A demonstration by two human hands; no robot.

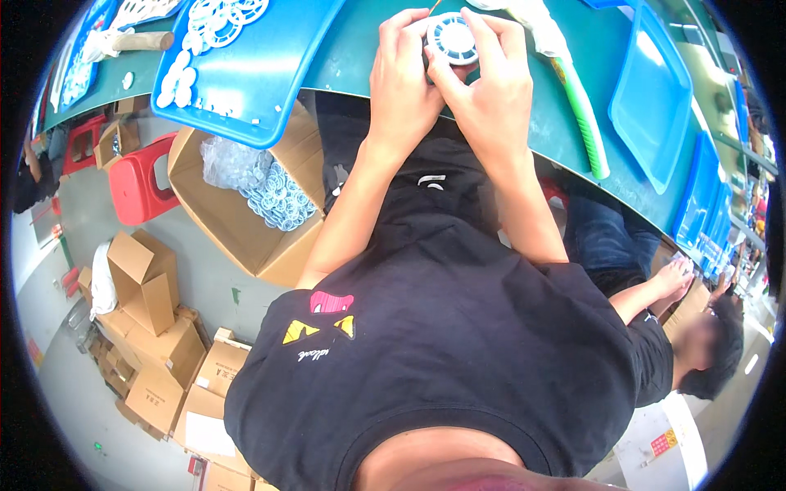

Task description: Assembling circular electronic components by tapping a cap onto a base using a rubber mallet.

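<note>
Above the near edge of the green table (344,65), both of my hands hold a round white part (453,39) with a ring of dark slots around its white centre. My left hand (404,86) is closed around its left side. On the other side, the thumb and fingers of my right hand (498,82) grip the right and lower rim. A thin orange strand (434,7) shows at the top, by the left fingertips. The underside of the part is hidden. Right of my hands lies a hammer-like tool with a green handle (583,123), its head end wrapped in white.
At left, a blue tray (278,90) holds white rings and small round pieces; a wooden-handled tool (141,41) lies beyond it. Another blue tray (647,106) is at right. Below the table stand an open carton (221,221) of ringed parts and a red stool (139,184). A co-worker (647,327) sits at right.
</note>
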